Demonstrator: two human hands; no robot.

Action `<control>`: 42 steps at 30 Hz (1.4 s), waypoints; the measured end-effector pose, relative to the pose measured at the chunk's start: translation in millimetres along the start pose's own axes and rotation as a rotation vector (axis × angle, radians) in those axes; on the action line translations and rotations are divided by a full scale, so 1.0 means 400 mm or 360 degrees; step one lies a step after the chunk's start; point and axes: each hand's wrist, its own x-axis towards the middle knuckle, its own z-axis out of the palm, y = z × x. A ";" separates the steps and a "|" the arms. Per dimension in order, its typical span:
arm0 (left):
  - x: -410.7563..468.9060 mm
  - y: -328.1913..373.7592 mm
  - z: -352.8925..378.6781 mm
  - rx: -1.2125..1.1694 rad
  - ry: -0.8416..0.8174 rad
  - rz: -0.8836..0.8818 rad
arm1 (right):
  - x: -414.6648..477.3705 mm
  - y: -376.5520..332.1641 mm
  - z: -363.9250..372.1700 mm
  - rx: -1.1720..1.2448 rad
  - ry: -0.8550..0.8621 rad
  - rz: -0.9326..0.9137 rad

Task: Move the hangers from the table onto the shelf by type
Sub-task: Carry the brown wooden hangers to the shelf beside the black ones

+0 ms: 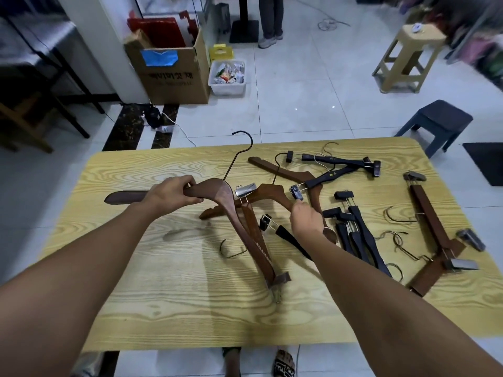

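Past the bare front of the table (190,308), at its middle, the left hand (171,193) grips one arm of a brown coat hanger (226,197) while the right hand (307,220) curls over a second brown hanger (269,190), though whether it truly holds it I cannot tell. I judge this the gathering of one type; next they must be drawn clear of the black clip hangers (356,235) tangled toward the table's right, minding hooks. Beyond the table's far edge lies open floor, a blue stool (438,115) off its right corner; no shelf shows.
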 end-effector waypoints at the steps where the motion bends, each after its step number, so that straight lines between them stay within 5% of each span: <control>1: -0.007 -0.003 -0.010 0.0006 0.0011 -0.0003 | -0.002 -0.004 -0.006 -0.0002 0.0024 0.0019; 25: -0.103 -0.067 -0.126 0.0058 0.0156 -0.0046 | -0.014 -0.035 -0.199 -0.0015 0.0311 0.0167; 32: -0.080 -0.017 -0.152 0.0055 0.0192 0.0024 | 0.005 -0.028 -0.246 0.0347 0.0555 0.0248; 42: -0.155 -0.035 -0.284 0.0142 0.0442 -0.0077 | 0.013 -0.044 -0.327 0.0292 0.0465 0.0142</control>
